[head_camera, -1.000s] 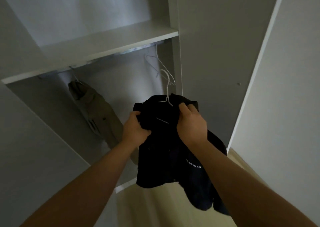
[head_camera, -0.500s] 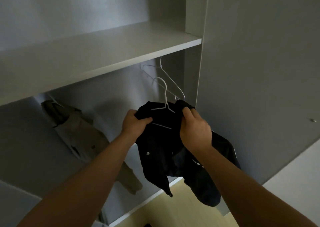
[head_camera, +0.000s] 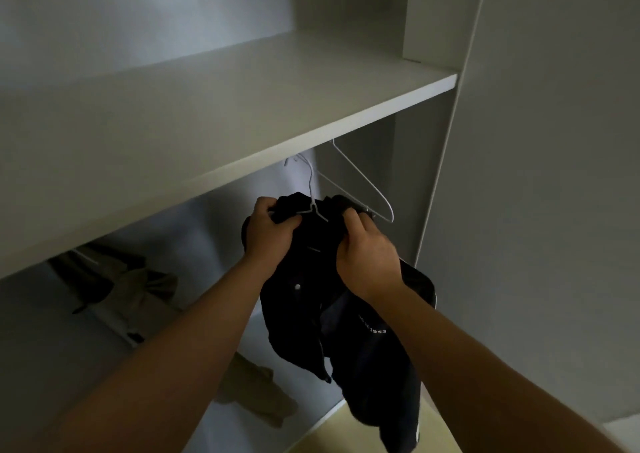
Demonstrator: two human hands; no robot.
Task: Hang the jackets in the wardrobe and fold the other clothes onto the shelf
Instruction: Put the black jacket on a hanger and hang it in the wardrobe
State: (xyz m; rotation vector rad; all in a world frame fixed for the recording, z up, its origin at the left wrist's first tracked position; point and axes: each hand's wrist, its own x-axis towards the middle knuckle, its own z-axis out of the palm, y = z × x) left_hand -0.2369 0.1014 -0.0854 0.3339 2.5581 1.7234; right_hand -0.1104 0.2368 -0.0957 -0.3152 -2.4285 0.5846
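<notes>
Under the shelf (head_camera: 242, 106), our left hand (head_camera: 268, 232) and right hand (head_camera: 367, 255) clutch the bunched black jacket (head_camera: 304, 300), whose wire hanger (head_camera: 311, 189) may snag the empty hanger (head_camera: 367, 182) alongside.

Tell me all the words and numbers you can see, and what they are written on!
"1953": small white print on the black fabric jacket; the marks just before it are too blurred to read.
Small white tag near that jacket's bottom hem: too small to read.
Nothing else in view shows any writing.
</notes>
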